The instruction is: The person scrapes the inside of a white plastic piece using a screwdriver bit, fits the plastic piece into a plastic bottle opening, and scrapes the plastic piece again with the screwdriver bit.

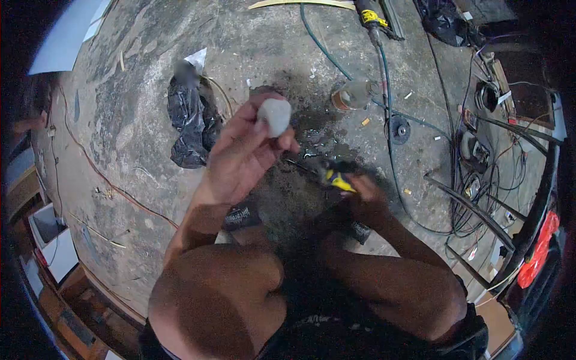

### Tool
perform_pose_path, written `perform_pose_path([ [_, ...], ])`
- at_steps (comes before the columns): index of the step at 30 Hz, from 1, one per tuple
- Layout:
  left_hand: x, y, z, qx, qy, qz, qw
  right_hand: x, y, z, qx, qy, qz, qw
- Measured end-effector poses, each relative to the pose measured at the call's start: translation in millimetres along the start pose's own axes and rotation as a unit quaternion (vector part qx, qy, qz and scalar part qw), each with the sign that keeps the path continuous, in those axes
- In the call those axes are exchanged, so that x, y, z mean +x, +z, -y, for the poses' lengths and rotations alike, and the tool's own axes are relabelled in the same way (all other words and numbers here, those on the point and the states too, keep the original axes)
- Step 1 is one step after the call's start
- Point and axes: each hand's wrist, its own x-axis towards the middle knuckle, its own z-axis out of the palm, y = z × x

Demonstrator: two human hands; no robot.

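Note:
My left hand (pixel 237 153) is raised in front of me, its fingers closed around a pale, rounded white object (pixel 276 117) whose kind I cannot make out. Lower and to the right, my right hand (pixel 367 201) grips the yellow and black handle of a screwdriver (pixel 339 180). Its thin dark shaft points left, toward the space below my left fingers; motion blurs the handle and hand somewhat. Beneath both hands the concrete floor is dark and wet. A glass jar with amber liquid (pixel 351 97) stands beyond the screwdriver.
A crumpled black plastic bag (pixel 187 120) lies left of my left hand. A yellow and black power tool (pixel 373 19) is at the back, with a disc (pixel 399 130) nearer. Hoses and tangled cables (pixel 462 207) run along the right, beside metal bars (pixel 474 213).

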Motion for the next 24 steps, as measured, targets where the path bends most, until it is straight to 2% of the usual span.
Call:
perform_pose_path([
  [1,0,-4,3,0.007,0.016,0.012,1.0,3,-23,18,0.088,0.028,-0.017,0.996],
  [3,-1,-9,4,0.047,0.027,0.009,0.998,10,-86,66,0.159,0.002,-0.051,0.986],
  [5,0,-2,1,0.086,0.051,-0.022,0.995,20,-129,103,0.311,-0.045,-0.104,0.944],
  [9,-2,-1,-8,0.158,0.088,-0.008,0.983,42,-200,164,0.43,-0.113,-0.179,0.877],
  [13,1,4,-11,0.168,0.099,-0.023,0.98,56,-218,192,0.465,-0.122,-0.225,0.848],
  [17,4,4,-17,0.15,0.1,-0.008,0.984,67,-201,196,0.514,-0.13,-0.19,0.826],
  [19,2,5,-17,0.144,0.096,-0.011,0.985,68,-200,201,0.538,-0.104,-0.2,0.812],
  [23,1,-23,-17,0.053,0.103,-0.019,0.993,69,-193,186,0.454,-0.156,-0.232,0.846],
  [24,-3,-8,-25,0.068,0.11,-0.143,0.981,67,-187,171,0.412,-0.166,-0.203,0.873],
])
